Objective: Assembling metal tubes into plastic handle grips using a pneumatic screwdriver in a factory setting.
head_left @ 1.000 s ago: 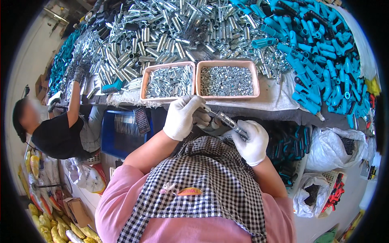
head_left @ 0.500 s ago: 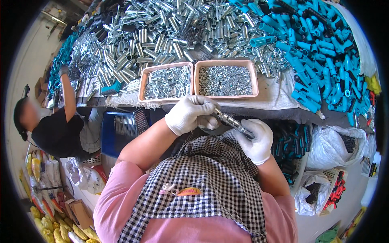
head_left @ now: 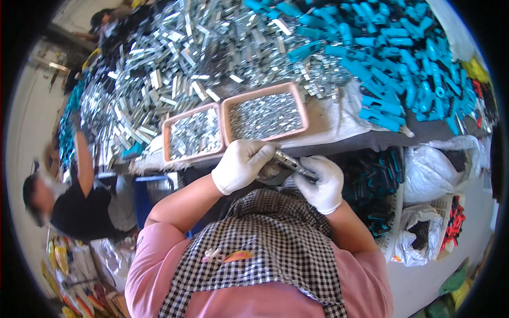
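Left hand: the white-gloved left hand (head_left: 241, 164) hangs just below the near rim of the right-hand pink tray, fingers curled closed around the upper end of a slim grey metal tool-like part (head_left: 293, 163); the grip looks meant to steady that end.
Right hand: the white-gloved right hand (head_left: 322, 183), below and right of the same tray, has its fingers wrapped shut around the part's lower end, so the piece spans both fists on a slant, apparently so each hand can work against the other.
Held part: it lies between the hands over the lap, off the table, just clear of the tray's near rim; its fine detail is too small to make out.
Right-hand tray: a shallow pink rectangular plastic tray (head_left: 303, 108) filled with small silvery metal pieces sits at the table's near edge, likely for easy reach.
Left-hand tray: a second pink tray (head_left: 167, 142) of like pieces touches its left side.
Far heaps: beyond the trays, a heap of bright zinc-plated metal pieces (head_left: 175, 63); to the right, a heap of turquoise plastic handles (head_left: 392, 58).
Apron: a black-and-white checked apron (head_left: 265, 249) over a pink shirt lies below the hands.
Neighbour: a person in a dark top (head_left: 79, 206), far left of the trays, reaches one arm up to the table.
Bags: white plastic bags (head_left: 440, 169) stand right of the trays, below the table edge.
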Demonstrator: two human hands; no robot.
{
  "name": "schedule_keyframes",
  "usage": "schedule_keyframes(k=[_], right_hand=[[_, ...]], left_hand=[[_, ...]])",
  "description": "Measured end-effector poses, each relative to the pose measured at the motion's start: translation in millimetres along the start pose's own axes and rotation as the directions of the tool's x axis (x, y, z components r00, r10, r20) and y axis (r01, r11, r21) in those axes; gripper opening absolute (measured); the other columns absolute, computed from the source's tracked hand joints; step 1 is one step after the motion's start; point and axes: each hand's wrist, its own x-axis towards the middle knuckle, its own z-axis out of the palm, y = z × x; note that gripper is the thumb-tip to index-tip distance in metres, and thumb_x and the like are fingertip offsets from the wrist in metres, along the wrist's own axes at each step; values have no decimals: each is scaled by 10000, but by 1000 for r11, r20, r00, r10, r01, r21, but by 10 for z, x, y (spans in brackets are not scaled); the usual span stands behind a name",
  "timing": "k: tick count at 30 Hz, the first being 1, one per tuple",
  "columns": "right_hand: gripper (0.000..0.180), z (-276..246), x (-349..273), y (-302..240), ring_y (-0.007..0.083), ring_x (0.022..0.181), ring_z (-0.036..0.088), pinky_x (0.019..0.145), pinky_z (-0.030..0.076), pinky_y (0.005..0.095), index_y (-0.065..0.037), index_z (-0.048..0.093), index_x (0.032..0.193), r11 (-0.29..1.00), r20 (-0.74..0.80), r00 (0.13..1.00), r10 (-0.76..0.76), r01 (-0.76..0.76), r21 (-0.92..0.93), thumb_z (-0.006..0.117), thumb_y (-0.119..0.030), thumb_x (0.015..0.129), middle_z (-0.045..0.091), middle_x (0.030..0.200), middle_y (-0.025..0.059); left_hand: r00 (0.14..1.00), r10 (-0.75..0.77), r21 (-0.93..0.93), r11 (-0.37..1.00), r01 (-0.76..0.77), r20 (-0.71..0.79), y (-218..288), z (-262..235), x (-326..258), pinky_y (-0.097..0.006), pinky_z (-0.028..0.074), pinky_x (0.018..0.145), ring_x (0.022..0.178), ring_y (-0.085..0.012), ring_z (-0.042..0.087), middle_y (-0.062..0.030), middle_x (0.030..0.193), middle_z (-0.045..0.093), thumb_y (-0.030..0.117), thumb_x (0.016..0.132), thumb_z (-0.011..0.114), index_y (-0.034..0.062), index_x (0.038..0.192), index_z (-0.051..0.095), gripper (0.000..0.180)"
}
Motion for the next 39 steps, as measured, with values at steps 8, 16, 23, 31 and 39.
schedule_keyframes(k=[8, 16, 23, 31, 39], right_hand=[[336, -512, -196, 60, 232, 665, 639, 596, 504, 310, 12, 631, 965, 993, -186, 976, 110, -99, 69, 798, -5, 674, 653, 830, 136], [334, -801, -407, 13, 191, 696, 611, 648, 500, 296, 6, 623, 968, 986, -234, 960, 156, -166, -22, 778, 14, 672, 647, 862, 123], [341, -792, -390, 23, 228, 678, 640, 638, 518, 308, 12, 634, 974, 970, -203, 954, 222, -237, -51, 792, -7, 672, 660, 851, 141], [302, -404, -167, -35, 304, 667, 655, 612, 518, 346, 13, 657, 904, 985, 23, 986, 165, -164, -59, 806, -37, 647, 660, 782, 156], [453, 95, -118, -209, 331, 748, 685, 670, 547, 395, -31, 652, 971, 992, 378, 921, 97, -122, 41, 870, -209, 616, 688, 852, 156]], left_hand=[[440, 850, 512, 250, -822, 292, 240, 493, 1442, -400, 534, 679, 760, -375, 648, -218, 844, 645, 255, 871, 610, -12, 961, 630, 282], [826, 410, 508, 653, -561, 386, 509, 1551, 2348, -445, 499, 870, 998, -391, 642, -248, 1055, 658, 349, 818, 701, 25, 1185, 541, 515], [864, 376, 155, 882, -444, 335, 631, 170, 1625, -288, 519, 702, 772, -127, 650, -99, 904, 718, 208, 807, 751, 6, 1021, 723, 296], [965, 136, 248, 950, -191, 224, 298, -721, 401, -278, 535, 707, 758, -140, 671, -102, 879, 735, 155, 733, 781, 1, 996, 748, 307], [938, 35, 109, 991, -77, 344, -70, -699, -348, -238, 507, 490, 538, -113, 636, -95, 723, 688, 519, 838, 701, -54, 1056, 701, 613]])
